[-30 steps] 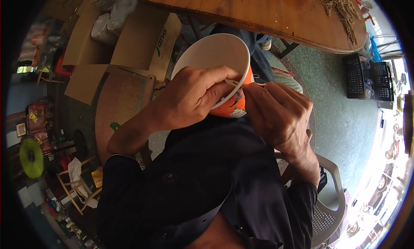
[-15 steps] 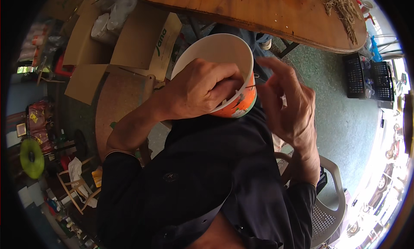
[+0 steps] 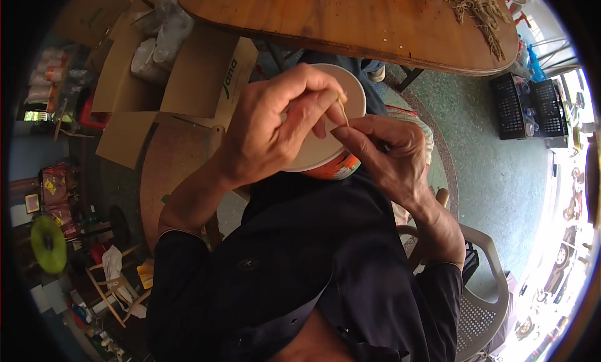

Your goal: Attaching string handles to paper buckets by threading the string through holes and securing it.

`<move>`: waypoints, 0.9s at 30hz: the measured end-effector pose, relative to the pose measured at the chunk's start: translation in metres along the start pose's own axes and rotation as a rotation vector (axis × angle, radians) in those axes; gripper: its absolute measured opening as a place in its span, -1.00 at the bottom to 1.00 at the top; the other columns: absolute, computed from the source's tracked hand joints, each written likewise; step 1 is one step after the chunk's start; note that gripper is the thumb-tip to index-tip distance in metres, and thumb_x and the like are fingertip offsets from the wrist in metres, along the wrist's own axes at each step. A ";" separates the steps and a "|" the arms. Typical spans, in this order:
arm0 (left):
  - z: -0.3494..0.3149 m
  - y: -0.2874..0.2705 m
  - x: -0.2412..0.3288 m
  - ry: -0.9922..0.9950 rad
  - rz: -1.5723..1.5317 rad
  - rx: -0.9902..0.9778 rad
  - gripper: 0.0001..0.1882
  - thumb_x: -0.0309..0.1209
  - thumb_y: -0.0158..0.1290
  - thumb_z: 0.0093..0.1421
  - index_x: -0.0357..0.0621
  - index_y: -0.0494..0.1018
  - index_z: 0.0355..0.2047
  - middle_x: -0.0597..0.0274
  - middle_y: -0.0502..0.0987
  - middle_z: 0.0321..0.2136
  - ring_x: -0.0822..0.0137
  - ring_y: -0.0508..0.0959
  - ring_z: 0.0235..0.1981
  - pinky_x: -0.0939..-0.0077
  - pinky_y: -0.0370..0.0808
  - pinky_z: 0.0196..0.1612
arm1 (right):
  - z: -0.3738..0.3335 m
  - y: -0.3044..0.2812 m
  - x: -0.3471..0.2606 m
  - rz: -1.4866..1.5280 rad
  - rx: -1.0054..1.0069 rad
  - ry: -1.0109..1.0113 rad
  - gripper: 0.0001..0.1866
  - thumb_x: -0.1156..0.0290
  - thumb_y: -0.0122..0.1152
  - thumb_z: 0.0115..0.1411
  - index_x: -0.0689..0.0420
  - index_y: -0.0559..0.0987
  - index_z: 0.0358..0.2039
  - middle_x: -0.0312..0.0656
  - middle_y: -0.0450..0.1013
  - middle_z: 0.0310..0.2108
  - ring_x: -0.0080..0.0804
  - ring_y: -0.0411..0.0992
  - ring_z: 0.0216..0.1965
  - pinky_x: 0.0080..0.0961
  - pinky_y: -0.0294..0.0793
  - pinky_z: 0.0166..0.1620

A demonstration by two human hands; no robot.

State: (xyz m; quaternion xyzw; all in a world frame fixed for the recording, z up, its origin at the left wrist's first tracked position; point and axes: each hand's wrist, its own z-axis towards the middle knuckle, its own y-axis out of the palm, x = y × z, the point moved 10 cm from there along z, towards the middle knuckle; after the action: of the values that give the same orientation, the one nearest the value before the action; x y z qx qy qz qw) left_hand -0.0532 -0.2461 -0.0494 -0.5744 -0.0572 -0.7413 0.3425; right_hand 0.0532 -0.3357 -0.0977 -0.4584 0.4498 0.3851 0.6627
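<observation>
A paper bucket, white inside and orange with a printed pattern outside, rests at my lap. Over its opening, my left hand pinches the upper end of a thin beige strand between thumb and fingers. My right hand closes thumb and forefinger on the lower end, at the bucket's right rim. The strand runs short and nearly straight between the two pinches. Both hands cover much of the bucket, and what lies at its bottom is hidden.
A wooden table stands ahead, with a bundle of beige stringy strands at its right end. An opened cardboard box with plastic bags is at left. Black crates stand at far right, and a plastic chair is at lower right.
My left hand has risen out of the bucket. My right hand has come left and down to meet it, and the strand now shows between them. The view has shifted slightly.
</observation>
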 end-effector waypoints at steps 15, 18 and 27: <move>0.017 0.021 -0.021 -0.099 -0.008 -0.112 -0.76 -0.36 0.21 0.40 -0.32 0.67 -0.14 0.21 0.68 -0.19 0.48 0.65 -0.24 0.59 0.60 -0.26 | 0.003 -0.017 -0.010 -0.067 0.104 -0.144 -0.91 0.52 0.42 0.26 0.29 0.73 -0.30 -0.16 0.59 -0.54 -0.68 0.47 -0.52 -0.57 0.40 -0.49; 0.022 0.025 -0.014 -0.007 -0.053 -0.104 -0.79 -0.40 0.18 0.41 -0.32 0.68 -0.13 0.16 0.70 -0.23 0.47 0.67 -0.22 0.60 0.62 -0.23 | 0.001 -0.021 -0.014 -0.106 0.126 -0.145 -0.89 0.49 0.43 0.24 0.29 0.72 -0.33 -0.10 0.57 -0.53 -0.48 0.53 -0.53 -0.49 0.44 -0.46; 0.029 0.054 -0.038 -0.479 -0.630 -0.398 -0.77 -0.34 0.22 0.38 -0.33 0.66 -0.22 0.11 0.71 -0.38 0.40 0.70 -0.40 0.61 0.61 -0.39 | -0.020 -0.058 -0.094 -0.444 -0.093 -0.315 -0.83 0.70 0.29 0.18 0.31 0.59 -0.20 -0.06 0.53 -0.43 -0.21 0.59 -0.44 -0.38 0.54 -0.36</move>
State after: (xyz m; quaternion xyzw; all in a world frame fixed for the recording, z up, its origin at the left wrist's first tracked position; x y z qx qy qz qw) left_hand 0.0056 -0.2566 -0.0899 -0.7393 -0.1632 -0.6520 -0.0406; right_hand 0.0734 -0.3807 0.0031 -0.5103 0.2113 0.3173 0.7709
